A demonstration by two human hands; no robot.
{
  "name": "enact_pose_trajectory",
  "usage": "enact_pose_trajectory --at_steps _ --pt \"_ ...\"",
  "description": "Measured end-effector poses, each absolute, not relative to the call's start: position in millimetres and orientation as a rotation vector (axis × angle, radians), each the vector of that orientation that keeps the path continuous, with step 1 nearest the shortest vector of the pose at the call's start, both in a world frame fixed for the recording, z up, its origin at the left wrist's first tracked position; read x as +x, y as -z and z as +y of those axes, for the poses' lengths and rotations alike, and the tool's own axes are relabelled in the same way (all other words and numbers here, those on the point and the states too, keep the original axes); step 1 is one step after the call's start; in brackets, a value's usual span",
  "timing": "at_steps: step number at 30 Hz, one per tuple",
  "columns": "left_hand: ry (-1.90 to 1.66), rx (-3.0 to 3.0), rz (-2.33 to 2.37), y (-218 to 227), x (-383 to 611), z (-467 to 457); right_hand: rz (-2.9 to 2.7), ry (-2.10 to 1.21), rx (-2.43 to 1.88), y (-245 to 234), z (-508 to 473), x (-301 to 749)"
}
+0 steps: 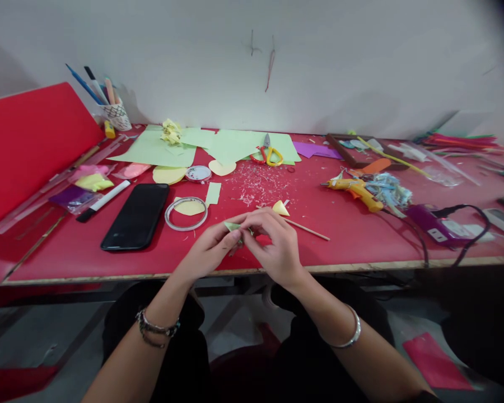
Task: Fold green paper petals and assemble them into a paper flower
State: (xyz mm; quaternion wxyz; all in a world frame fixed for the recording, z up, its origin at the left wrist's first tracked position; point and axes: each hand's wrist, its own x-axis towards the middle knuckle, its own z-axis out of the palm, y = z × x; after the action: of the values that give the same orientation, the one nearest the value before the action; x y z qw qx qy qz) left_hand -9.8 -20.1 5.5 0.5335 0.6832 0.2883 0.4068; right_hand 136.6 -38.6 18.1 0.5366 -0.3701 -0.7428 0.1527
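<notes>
My left hand [212, 249] and my right hand [277, 246] meet above the front edge of the red table [361, 235]. Both pinch a small folded piece of pale green paper [232, 226], its tip poking out to the left between the fingertips. The fingers of both hands are closed round it. Just behind my right hand lie a small yellow paper cone [280, 208] and a thin wooden stick [308, 230]. A roll of tape [186, 213] with yellow paper inside lies behind my left hand.
A black phone [136, 215] and a marker [103, 200] lie at the left. Green paper sheets [231, 144], scissors [267, 155] and paper scraps are further back. A yellow glue gun [353, 188] and cables sit at the right. A pen cup [115, 115] and a red board [29, 145] stand far left.
</notes>
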Motion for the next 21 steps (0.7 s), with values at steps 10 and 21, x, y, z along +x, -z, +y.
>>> enact_pose_trajectory --at_steps 10,21 --pt "-1.025 1.757 0.779 -11.1 -6.7 -24.2 -1.704 -0.334 -0.889 -16.5 -40.0 134.1" --pt "-1.152 1.666 0.787 -10.2 -6.5 -22.8 -1.563 -0.513 -0.944 -11.9 -41.3 129.8"
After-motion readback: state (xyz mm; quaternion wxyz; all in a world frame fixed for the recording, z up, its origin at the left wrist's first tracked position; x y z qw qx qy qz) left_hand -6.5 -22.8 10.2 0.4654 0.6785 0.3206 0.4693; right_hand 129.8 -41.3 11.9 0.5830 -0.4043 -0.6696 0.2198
